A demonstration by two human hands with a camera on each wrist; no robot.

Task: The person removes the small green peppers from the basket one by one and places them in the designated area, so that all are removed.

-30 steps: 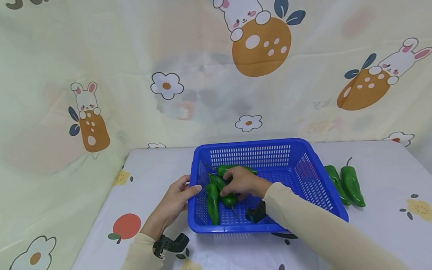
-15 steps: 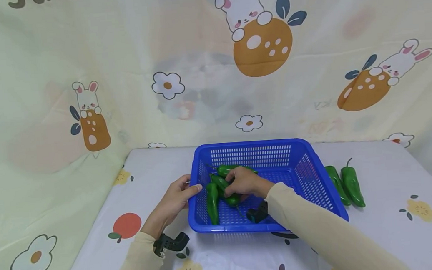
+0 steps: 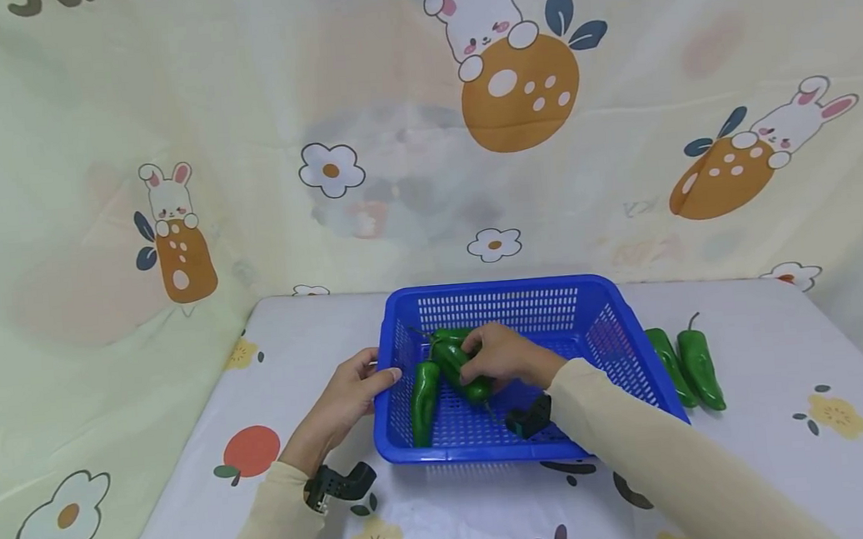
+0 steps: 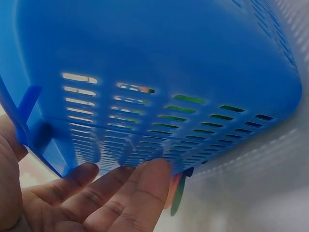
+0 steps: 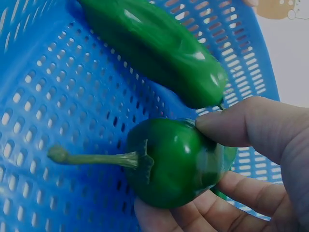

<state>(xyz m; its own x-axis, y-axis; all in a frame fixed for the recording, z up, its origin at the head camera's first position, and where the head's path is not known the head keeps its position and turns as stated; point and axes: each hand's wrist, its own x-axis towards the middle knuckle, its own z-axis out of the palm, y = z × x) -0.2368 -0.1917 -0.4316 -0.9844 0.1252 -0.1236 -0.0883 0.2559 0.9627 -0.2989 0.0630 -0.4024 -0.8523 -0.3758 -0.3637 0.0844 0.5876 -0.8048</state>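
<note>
My left hand (image 3: pixel 353 392) holds the left rim of a blue slotted plastic basket (image 3: pixel 504 453). Its thumb lies over the rim; in the left wrist view several fingers (image 4: pixel 145 193) touch the outer wall. Inside the basket, my right hand (image 3: pixel 508 354) pinches a green pepper (image 3: pixel 457 368) between thumb and fingers. That pepper's stem (image 5: pixel 96 158) points away from the palm in the right wrist view. A second green pepper (image 3: pixel 426 403) lies along the basket's left side. Behind the held one is another green pepper (image 3: pixel 451 334), partly hidden by the right hand.
Two green peppers, one (image 3: pixel 700 368) with a long stem and one (image 3: pixel 669 365) partly behind the basket wall, lie on the table right of the basket. A white patterned cloth (image 3: pixel 192 503) covers the table. A printed curtain (image 3: pixel 389 97) hangs behind it.
My right hand has moved a little to the right with the pepper it pinches, widening the gap to the pepper at the left. The left hand has stayed on the rim.
</note>
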